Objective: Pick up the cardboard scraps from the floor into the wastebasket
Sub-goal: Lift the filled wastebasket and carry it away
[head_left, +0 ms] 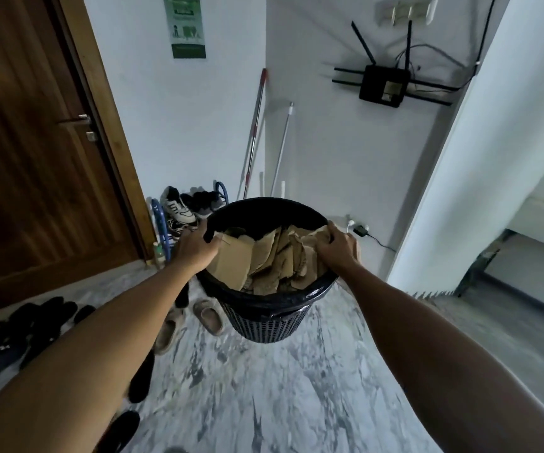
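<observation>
Above the marble floor point(296, 403), the black mesh wastebasket point(265, 322) is held by its rim: left hand point(195, 248) and right hand point(337, 248) curled tight. Cardboard scraps point(273, 259) fill it (nearly full), so it should be kept level.

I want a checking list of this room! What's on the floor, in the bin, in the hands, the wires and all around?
Surface: grey marbled floor; no cardboard seen lying on it.
Job's things: black wastebasket held up off the floor, packed with cardboard scraps.
Clutter: beige slippers, dark shoes, shoe rack with sneakers.
Hands: left hand and right hand each grip the rim.
Cables: black charger lead at a low socket; wires around the router.
Surroundings: wooden door, green poster, mop poles in the corner.
</observation>
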